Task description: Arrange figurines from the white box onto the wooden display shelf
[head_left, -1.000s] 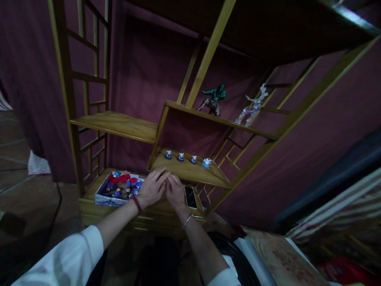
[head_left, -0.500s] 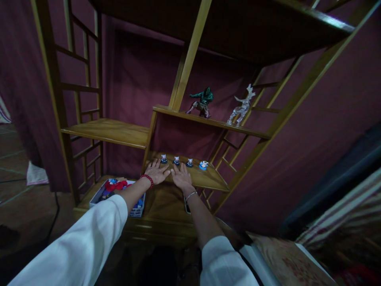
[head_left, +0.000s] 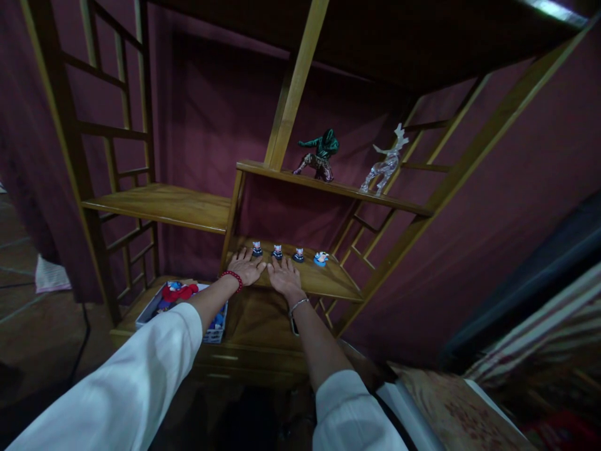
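Palm down, my left hand (head_left: 246, 266) lies over the front of the small shelf (head_left: 323, 280), fingers stretched out and holding nothing. Just beyond its fingertips stands the leftmost small figurine (head_left: 256, 248) on a dark base. Beside it my right hand (head_left: 284, 276) is also flat with fingers extended, thumbs nearly meeting. A second figurine (head_left: 277, 252) stands right at the right hand's fingertips; whether they touch I cannot tell. Farther right in the same row are a third figurine (head_left: 298, 254) and a blue-and-white one (head_left: 321, 258).
On the upper shelf (head_left: 347, 189) stand a crouching green figure (head_left: 323, 153) and a clear deer statuette (head_left: 387, 163). A plastic basket (head_left: 213, 336) with red and blue items sits lower left. A dark phone-like object (head_left: 294, 326) lies partly behind my right wrist.
The view has shifted slightly. My right hand's fingers are a little closer to the second figurine; the left hand stays flat near the first. The figurines keep their row.
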`<state>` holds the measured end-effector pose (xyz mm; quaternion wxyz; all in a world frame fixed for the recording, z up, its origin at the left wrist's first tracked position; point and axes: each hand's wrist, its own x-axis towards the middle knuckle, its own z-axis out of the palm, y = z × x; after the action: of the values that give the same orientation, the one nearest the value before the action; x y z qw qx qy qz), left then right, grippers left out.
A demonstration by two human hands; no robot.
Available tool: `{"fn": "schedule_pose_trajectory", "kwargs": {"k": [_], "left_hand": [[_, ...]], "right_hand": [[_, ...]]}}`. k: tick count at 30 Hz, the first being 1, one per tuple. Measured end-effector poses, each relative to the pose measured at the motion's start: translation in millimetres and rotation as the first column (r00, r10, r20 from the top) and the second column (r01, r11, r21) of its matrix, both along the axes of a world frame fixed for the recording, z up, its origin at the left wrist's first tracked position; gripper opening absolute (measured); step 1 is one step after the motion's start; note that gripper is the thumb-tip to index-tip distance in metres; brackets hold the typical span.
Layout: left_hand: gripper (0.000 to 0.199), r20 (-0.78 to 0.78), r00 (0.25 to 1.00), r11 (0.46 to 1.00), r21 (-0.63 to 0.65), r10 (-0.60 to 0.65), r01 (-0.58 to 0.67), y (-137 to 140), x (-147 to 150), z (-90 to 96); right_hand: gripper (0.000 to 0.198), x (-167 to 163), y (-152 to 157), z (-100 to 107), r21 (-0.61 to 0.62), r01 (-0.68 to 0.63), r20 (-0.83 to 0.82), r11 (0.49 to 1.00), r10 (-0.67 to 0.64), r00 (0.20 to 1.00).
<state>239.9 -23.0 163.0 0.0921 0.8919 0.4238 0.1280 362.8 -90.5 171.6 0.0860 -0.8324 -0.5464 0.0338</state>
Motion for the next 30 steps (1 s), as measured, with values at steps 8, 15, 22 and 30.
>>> {"fn": "schedule_pose_trajectory", "kwargs": {"k": [8,15,22,30], "left_hand": [[0.062,0.015,1.0,1.0,-0.012,0.006,-0.005,3,2,2.8],[0.058,0.015,1.0,1.0,-0.007,0.014,-0.014,3,3,4.5],[0.056,0.046,0.999,1.0,0.02,0.02,-0.02,2,2,1.4],[0.048,0.143,0.988,0.966,0.258,-0.054,0.016,-10,-9,0.9]], "right_hand": [[0.058,0,1,0,0.003,0.002,0.007,1.0,-0.002,1.0],[0.056,0,5,-1,-0.024,0.016,0.031,1.0,-0.015,0.999],[0.056,-2,3,2,-0.04,0.027,0.011,0.999,-0.026,1.0],[0.055,-3,-2,1,-0.003,0.031,0.016,1.0,-0.031,0.999]]}}
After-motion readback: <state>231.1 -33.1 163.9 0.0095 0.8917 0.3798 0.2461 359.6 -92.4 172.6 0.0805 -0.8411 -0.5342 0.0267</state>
